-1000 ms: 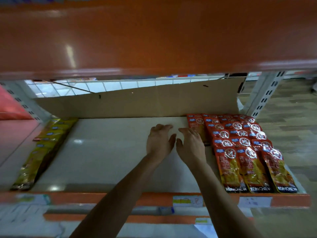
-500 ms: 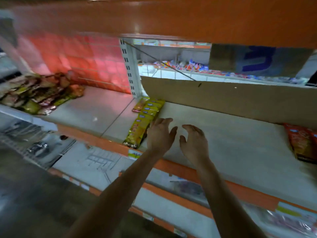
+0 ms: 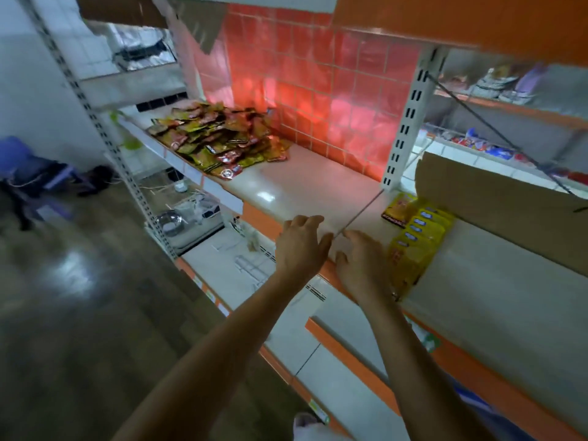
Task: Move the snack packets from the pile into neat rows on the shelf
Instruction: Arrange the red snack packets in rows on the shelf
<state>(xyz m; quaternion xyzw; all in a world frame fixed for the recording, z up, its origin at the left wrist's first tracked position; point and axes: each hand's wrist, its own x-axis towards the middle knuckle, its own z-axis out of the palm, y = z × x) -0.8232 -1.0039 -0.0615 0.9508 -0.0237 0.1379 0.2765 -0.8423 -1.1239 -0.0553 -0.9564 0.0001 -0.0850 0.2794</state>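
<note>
Head view: holding left hand (image 3: pixel 300 249) and right hand (image 3: pixel 361 268) side by side above the shelf (image 3: pixel 305 186) front edge, fingers loosely spread, gripping nothing. Showing the pile of snack packets (image 3: pixel 219 138) heaped far left, well apart; yellow packets (image 3: pixel 416 237) rowed just beside right hand.

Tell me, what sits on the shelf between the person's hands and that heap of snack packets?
Nothing. In the head view, the shelf is bare from the left hand and right hand up to the pile of snack packets, showing only glare.
</note>
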